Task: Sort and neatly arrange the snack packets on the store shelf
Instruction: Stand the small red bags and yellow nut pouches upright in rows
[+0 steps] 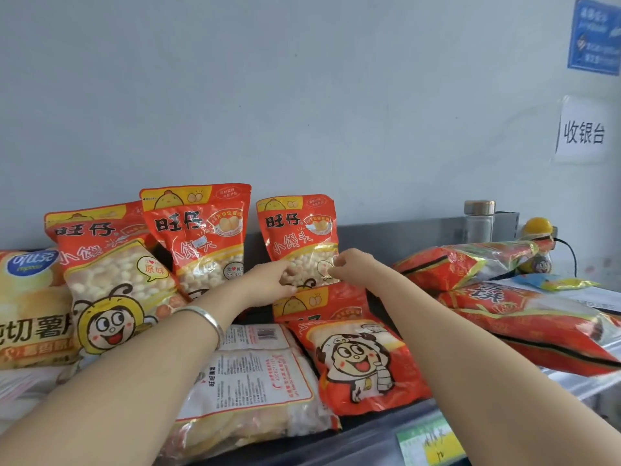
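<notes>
Reaching with both arms to the far middle of the shelf [369,440]. Gripping the upright red packet [299,230] from 2 sides: with the left hand [268,280], fingers curled onto its lower left edge and thumb underneath; with the right hand [353,264], fingertips closed narrowly in a pinch on its right edge. Holding it standing at the far wall, printed face toward the near side, clear window of small round snacks low on the front. On the left wrist, a silver bangle [206,317].

Left of the held one, across a narrow gap, a 2nd upright packet [198,227] of the same print. Further left and nearer, a leaning bee packet [111,284], overlapping the 2nd one's lower left corner. At the far left edge, behind the bee packet's side, a yellow chip bag [27,307].

Near the middle, partly under the left forearm, a face-down packet [255,381] lying flat, white label and barcode up. Just right of it and touching, a flat cartoon packet [356,358], face up, its top end at the foot of the held one.

At the right, 2 long red bags lying flat, the far bag [470,260] resting partly on the near bag [537,324]. Behind them, a glass jar [479,220] with a metal lid and a yellow round object [537,227]. On the wall at the right, a blue notice [594,35] above a white paper sign [584,131]. On the shelf's near edge, a green price tag [426,442].
</notes>
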The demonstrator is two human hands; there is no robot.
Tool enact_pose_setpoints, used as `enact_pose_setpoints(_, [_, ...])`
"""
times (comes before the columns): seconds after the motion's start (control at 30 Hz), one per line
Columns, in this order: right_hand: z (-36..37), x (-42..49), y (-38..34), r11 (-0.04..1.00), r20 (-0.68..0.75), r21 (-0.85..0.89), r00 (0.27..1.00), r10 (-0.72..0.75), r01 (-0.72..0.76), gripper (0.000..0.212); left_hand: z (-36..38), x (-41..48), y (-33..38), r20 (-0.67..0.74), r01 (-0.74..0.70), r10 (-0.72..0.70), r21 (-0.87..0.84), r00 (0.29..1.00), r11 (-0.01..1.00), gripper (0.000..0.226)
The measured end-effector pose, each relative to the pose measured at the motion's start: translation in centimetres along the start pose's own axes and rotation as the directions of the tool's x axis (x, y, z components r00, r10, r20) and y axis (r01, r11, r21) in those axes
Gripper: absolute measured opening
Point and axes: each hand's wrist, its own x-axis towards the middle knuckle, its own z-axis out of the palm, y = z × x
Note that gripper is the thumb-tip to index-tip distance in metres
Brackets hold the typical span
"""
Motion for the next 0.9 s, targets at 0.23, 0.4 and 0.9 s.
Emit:
enact_pose_setpoints(0.23, [1.2, -1.0, 2.0, 0.932, 0.050, -0.355, 0.997, -0.057, 0.071, 0.024, 1.8, 0.8, 1.7, 0.058, -0.060, 0.051, 0.171, 0.997, 0.983, 0.049])
enact_pose_setpoints(0.4, [0.4, -0.6, 1.2, 0.980, -0.238, -0.170, 0.960, -0.145, 0.106, 0.024, 0.9, 1.2, 0.4, -0.102, -0.045, 0.061, 0.157, 0.993, 0.987, 0.058])
enact_pose_setpoints(0.9, [-4.3, 1.9, -3.4, 0.920, -0.736, 0.288, 0.676, 0.035, 0.266, 0.023, -2.2, 0.7, 3.5, -0.091, -0.023, -0.064, -0.731, 0.994, 0.682, 0.029])
